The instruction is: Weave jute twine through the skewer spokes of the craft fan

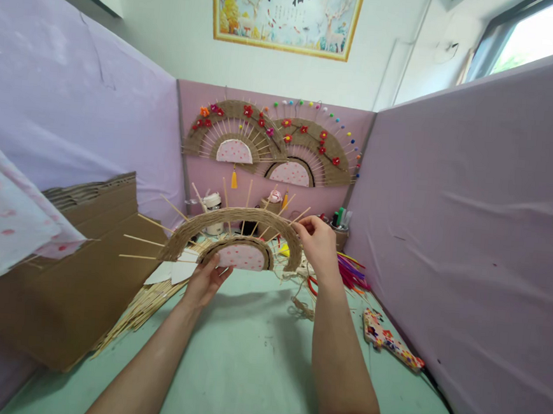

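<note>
The fan (241,255) hangs over the surface (243,383) — part-done, it seems: sticks (226,193) ring its left and top, none showing lower right — left hand (203,283) clasping its base, right hand (320,241) pinching its upper right.

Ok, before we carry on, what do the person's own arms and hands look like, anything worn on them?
The left hand and right hand are ungloved, with no rings to be seen. The left forearm and right forearm are bare as far as the view goes: no sleeve, watch, bracelet or cable shows. Fingernail details are too small to tell.
</note>
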The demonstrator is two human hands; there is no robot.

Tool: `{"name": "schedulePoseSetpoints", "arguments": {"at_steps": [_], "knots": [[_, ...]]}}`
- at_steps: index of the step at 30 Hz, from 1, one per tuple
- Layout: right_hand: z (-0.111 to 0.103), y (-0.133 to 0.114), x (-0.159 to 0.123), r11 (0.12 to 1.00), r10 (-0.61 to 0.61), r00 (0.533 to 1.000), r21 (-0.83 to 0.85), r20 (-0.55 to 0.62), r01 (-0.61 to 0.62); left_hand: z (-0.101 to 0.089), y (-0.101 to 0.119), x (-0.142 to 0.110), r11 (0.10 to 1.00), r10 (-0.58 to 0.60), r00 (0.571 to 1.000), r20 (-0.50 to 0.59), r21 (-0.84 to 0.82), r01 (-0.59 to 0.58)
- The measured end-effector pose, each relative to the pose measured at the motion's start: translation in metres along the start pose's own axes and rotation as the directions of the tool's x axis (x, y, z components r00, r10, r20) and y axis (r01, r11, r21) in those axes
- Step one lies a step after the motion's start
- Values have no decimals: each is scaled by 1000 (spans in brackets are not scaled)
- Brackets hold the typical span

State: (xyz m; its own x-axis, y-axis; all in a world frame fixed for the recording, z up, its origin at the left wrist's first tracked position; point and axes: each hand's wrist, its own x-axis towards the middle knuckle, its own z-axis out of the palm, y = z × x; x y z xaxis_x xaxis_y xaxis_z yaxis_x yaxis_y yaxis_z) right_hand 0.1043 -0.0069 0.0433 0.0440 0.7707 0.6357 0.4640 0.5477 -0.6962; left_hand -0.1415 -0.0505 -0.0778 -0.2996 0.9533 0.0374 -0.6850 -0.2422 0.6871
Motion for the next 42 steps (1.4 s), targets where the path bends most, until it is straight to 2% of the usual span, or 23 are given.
{"name": "schedulePoseSetpoints", "arguments": {"at_steps": [3,10,16,25,28,33,42], "knots": [[-2,-1,0,1000,5,1000,12,-6,-5,-2,0,2,1000,2,1000,15,-13,-2],[-7,-7,-1,1000,17,995,25,-102,-14,-5,-3,4,999,11,999,34,-52,-9],[-9,-6,-1,999,6,980,-41,-199,-14,-4,-1,3,998,18,999,46,-61,-16],[-15,-5,-2,993,-5,959,-116,-284,-29,-3,5,2,998,64,995,74,-32,-62],[-18,-3,0,998,-39,958,-57,-284,24,-2,7,0,997,77,993,89,-27,-75],[-27,6,5,984,-169,952,6,-255,176,-3,10,0,997,74,990,119,-12,-73],[-32,25,12,991,-75,978,92,-195,94,-3,9,-1,999,42,990,135,2,-43]]}}
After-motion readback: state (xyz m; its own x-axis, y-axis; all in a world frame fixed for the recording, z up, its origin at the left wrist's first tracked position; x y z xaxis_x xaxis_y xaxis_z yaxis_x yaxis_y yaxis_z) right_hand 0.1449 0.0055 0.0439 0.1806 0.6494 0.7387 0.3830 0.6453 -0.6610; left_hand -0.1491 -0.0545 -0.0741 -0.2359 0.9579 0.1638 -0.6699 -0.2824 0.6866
